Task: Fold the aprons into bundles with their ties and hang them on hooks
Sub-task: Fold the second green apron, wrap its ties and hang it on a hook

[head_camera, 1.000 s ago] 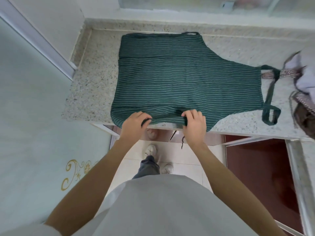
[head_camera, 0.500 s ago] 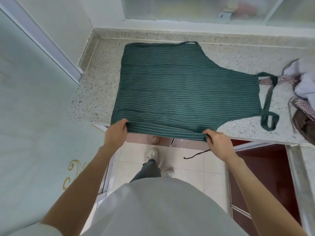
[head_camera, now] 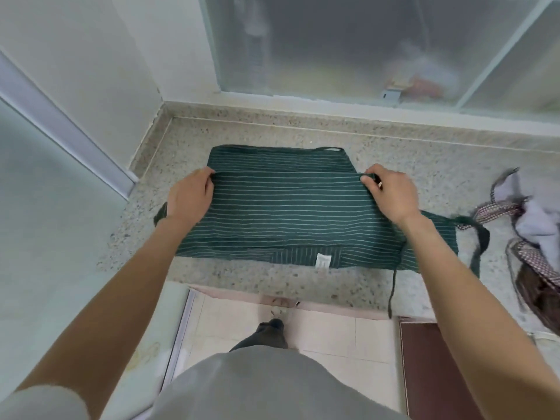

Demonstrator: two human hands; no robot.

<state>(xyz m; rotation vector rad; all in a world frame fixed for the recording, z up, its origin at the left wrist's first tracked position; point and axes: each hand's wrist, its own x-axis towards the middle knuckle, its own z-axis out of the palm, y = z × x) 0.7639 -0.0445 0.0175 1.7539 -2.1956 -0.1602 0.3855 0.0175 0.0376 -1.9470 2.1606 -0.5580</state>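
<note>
Hands first: left hand (head_camera: 189, 194) pinches the left end of the folded-over edge of the dark green apron with thin white stripes (head_camera: 285, 207), fingers curled on the cloth. Right hand (head_camera: 389, 192) pinches the right end of the same edge, thumb and fingers closed on fabric. Both sit on the far side of the fold, well apart.

Apron lies flat on the speckled granite tabletop (head_camera: 424, 153), near half folded over the far half; a strip of the lower layer shows beyond the fold. White care label (head_camera: 322, 261) faces up at the near edge. One thin dark tie (head_camera: 392, 292) hangs off the near tabletop edge; the green neck loop (head_camera: 480, 237) trails right.

Handling, my read: light, soft, limp cloth, no stiffness, not fragile. It will sag unless held at two points, so corners or fold ends are the right grip. Ties will dangle and snag; gather them before bundling.

Count: one green apron in work, two hands on it. Right of it, a crumpled pile of pale lilac and checked fabric (head_camera: 533, 219), likely more aprons, number not clear. No hooks in view.
</note>
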